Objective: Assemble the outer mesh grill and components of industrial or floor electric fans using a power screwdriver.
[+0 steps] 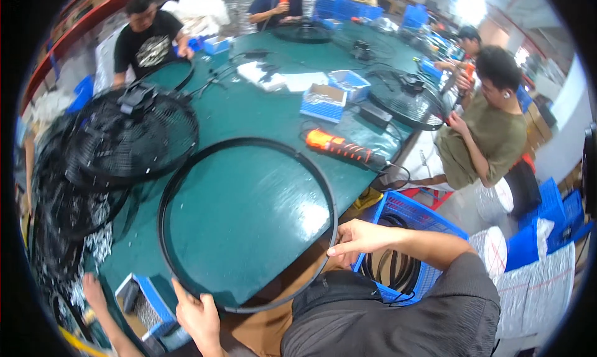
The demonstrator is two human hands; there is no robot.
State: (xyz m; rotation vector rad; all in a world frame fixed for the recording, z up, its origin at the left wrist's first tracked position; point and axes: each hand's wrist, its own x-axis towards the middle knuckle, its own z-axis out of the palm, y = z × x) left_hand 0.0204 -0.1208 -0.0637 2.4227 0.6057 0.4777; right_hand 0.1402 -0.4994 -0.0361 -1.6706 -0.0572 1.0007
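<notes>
Head view: a black hoop (249, 141) is held by both hands, its far arc reaching out over the green bench (230, 114) and its near arc past the bench's edge, close to the wearer's lap. The left hand (200, 320) grasps the near-left stretch, index finger laid along the rim; the right hand (360, 238) pinches the right side between thumb and fingers. Whether the far arc rests on the bench or floats just above it, I cannot tell.

For good handling, I would keep the grip light and even from both sides, since a thin hoop probably goes oval if squeezed. Feeding it round through the fingers should be steadier than twisting it. Care is due beyond the left fingers, where a black fan cage (155, 130) sits near enough to snag, and beyond the right fingers, where an orange power tool (339, 147) lies just outside the rim.
</notes>
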